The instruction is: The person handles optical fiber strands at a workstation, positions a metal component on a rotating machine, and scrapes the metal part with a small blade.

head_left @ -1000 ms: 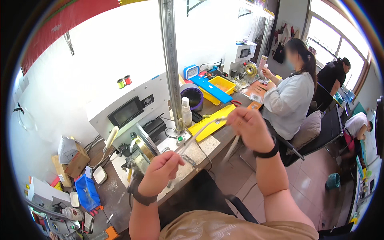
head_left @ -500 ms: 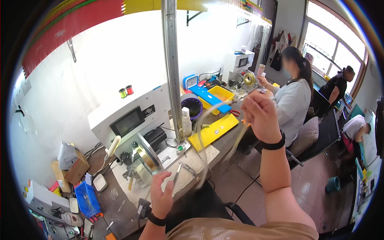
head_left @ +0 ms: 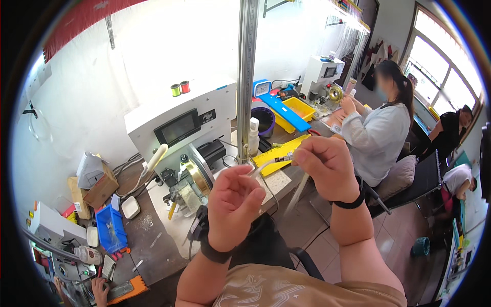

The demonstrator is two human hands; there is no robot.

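My right hand (head_left: 327,166) is closed, pinching a pale, translucent bundle of strands (head_left: 267,165). A small dark and silvery piece (head_left: 284,158) shows on it just by my right fingertips. One part of the bundle bends over toward my left hand (head_left: 236,204); a blurred tail hangs below my right hand. My left hand is raised with loosely curled fingers and the thumb apart from them. The bundle reaches its fingertips, but whether they touch is unclear. Behind my left hand stands a white bench machine (head_left: 179,115) with a dark screen and a brass-coloured wheel (head_left: 197,176).
A metal post (head_left: 247,77) rises from the bench beside the machine. To its right are a white bottle (head_left: 253,137), a purple-rimmed bin (head_left: 263,120) and a yellow tray (head_left: 299,109). At left sits a blue bin (head_left: 111,227). A co-worker (head_left: 381,117) sits at the right; another person's hand (head_left: 99,290) shows lower left.
My right hand has come down, and my left hand has moved up and right toward it. The bundle's wide loop has shrunk to a short bend between them. The view has shifted left.
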